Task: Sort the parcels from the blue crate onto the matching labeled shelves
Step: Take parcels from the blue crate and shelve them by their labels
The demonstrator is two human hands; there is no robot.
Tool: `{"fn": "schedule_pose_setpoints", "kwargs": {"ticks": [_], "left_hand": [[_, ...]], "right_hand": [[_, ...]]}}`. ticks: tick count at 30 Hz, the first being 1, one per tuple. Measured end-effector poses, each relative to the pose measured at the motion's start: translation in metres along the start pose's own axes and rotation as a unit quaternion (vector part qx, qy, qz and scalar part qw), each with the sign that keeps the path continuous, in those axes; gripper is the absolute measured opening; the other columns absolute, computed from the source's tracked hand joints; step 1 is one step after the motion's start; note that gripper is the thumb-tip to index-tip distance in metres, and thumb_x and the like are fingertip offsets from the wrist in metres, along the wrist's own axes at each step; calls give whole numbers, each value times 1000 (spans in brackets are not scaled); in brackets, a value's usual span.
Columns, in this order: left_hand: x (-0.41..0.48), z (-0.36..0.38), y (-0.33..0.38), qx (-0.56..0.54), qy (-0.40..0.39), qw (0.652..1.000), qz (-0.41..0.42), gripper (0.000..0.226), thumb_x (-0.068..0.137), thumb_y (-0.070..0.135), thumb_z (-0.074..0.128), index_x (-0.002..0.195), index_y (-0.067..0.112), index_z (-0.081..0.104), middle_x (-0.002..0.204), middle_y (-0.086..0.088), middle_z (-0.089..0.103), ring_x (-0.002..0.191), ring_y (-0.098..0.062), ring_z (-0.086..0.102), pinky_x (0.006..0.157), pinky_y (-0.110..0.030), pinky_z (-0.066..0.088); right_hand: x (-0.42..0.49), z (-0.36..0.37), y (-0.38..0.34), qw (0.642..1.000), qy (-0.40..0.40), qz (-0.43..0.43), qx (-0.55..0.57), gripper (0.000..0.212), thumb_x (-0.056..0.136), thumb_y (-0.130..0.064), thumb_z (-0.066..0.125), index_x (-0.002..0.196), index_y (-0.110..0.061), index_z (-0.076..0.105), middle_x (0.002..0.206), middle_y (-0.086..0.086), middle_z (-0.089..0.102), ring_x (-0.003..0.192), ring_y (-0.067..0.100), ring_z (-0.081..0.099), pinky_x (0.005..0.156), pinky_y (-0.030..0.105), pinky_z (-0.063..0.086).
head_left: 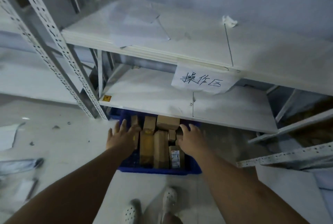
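Forearms (86, 178) | left grip (121, 138): blue crate (158, 170) left rim | right grip (191, 139): over parcels (161, 148)

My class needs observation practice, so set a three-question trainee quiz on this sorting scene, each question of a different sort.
1. True or false: the blue crate stands on a shelf.
2. The parcels in it are: A brown cartons, B white bags, C jars.
3. Fill in: the ___ hand has its fingers spread straight.
Key: 1 false, it sits on the floor; 2 A; 3 left hand.
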State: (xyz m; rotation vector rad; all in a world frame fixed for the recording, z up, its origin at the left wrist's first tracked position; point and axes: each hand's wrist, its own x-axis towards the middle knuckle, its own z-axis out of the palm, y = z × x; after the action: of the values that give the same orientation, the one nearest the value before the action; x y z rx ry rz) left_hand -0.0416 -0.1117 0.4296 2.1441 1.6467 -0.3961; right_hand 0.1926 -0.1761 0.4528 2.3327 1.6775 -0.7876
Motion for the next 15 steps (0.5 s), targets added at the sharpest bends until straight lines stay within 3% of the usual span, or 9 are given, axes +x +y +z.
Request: {"fn": "schedule_pose_setpoints", "kwargs": {"ticks": [6,9,15], "left_hand": [[29,28,-10,-16,-48,997,-64,67,97,27,38,153,21,1,161,-5,-9,148,-26,-9,120,-45,3],[59,46,-15,-35,-48,993,-102,68,97,30,38,153,16,2,161,-5,-5,148,-25,-5,120,-43,6],[131,78,-17,-61,-72,991,-90,68,95,32,43,153,21,8,161,-6,1,147,-27,3,118,-43,16]], "right_hand": [[70,27,6,998,-58,15,15,61,94,-29,49,150,-24,25,144,12,38,130,31,38,103,43,41],[115,47,4,996,-85,-6,20,63,95,-26,49,152,-24,22,147,11,36,131,30,38,104,42,41],[185,91,0,994,-94,-11,62,62,95,-23,53,151,-25,26,149,4,37,131,25,41,102,38,41]]}}
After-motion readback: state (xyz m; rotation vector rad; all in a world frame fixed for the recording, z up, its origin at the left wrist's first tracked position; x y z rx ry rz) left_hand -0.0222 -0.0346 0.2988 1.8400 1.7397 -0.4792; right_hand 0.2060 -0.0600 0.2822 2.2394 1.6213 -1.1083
